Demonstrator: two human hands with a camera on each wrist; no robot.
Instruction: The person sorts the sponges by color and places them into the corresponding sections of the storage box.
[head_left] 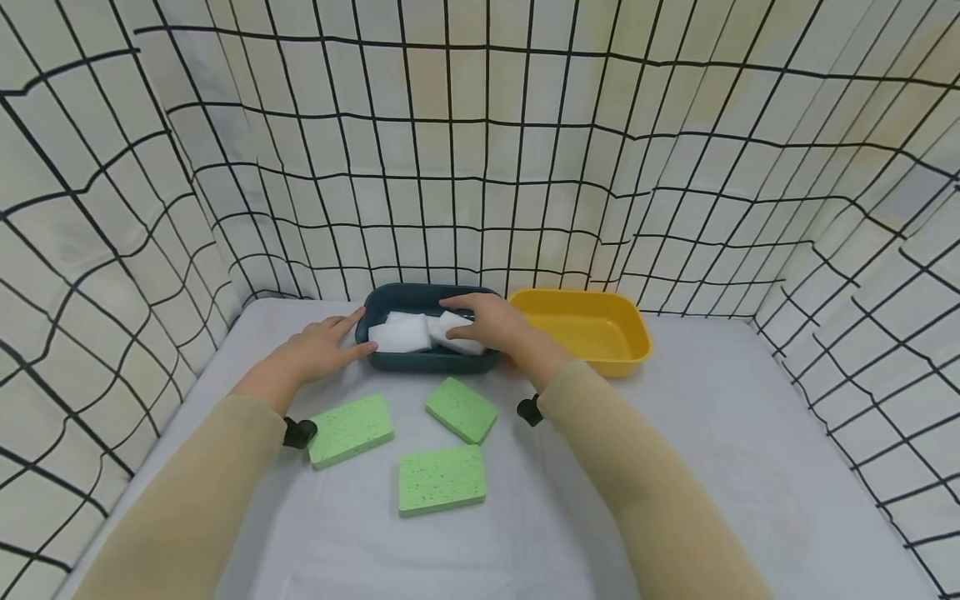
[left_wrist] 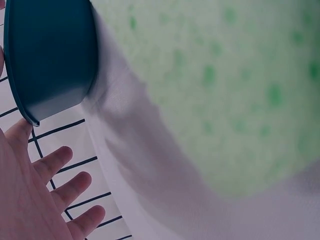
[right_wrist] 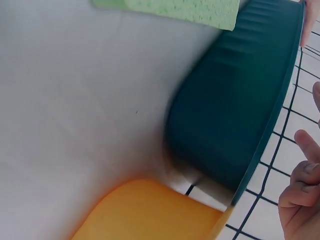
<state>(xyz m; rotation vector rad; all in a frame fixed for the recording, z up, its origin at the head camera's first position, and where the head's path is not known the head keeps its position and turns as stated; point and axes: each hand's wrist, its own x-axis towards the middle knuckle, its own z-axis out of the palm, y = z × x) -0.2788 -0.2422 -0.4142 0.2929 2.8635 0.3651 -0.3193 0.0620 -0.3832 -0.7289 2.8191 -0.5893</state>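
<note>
Black wire grids [head_left: 487, 47] stand before pale, faintly mottled walls [head_left: 468, 150] around a white tabletop [head_left: 712, 467].

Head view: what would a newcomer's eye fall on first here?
Probably the vivid yellow tray, at the back of the white table, to the right of the dark blue tray. Next come the three green sponges, lying nearer the wearer than the trays, then the white pieces inside the dark blue tray.

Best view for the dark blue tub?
Head: only it shows inside the dark blue tub, though the left hand and right hand hide parts of its rim. Both wrist views show just its outside, cut off at the picture's top edge.
</note>
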